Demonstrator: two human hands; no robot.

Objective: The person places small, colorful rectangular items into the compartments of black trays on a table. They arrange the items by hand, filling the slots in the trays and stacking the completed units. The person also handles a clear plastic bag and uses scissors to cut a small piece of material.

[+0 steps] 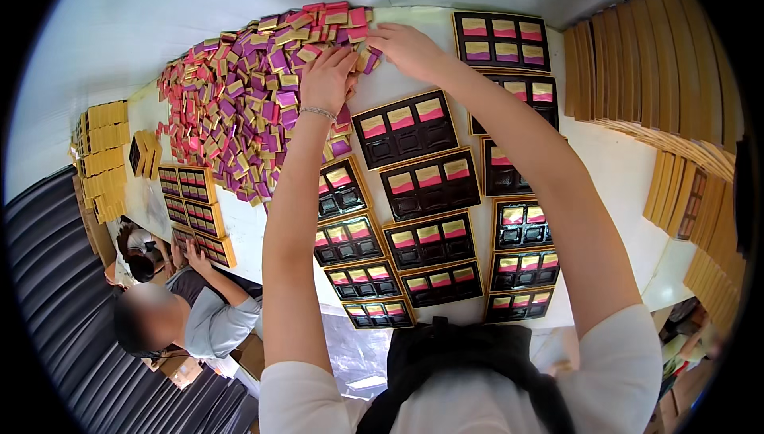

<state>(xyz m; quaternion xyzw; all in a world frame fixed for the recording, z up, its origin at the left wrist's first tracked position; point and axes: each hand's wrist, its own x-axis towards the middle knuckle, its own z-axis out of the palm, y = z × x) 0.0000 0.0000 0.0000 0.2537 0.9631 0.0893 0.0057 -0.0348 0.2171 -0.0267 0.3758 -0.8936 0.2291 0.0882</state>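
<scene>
A broad heap of small wrapped chocolates [239, 99], gold with pink or purple, lies at the far left of the table. My left hand [328, 82] is at the heap's right edge, its fingers bent over some pieces; what it grips is hidden. Close by on the right, my right hand [404, 48] has its fingers stretched toward a few purple-and-gold chocolates [368, 60], touching or nearly touching them. Nearest below the hands is a gold-edged box with a black compartment tray [404, 128], one row filled with pink-and-gold pieces, the other row bare.
Several similar half-filled boxes [430, 185] stand in columns toward me. One box [501, 41] at the far right has pink and purple rows. Stacked box parts [649, 60] line the right side. A co-worker [211, 314] handles filled boxes [191, 211] at the left.
</scene>
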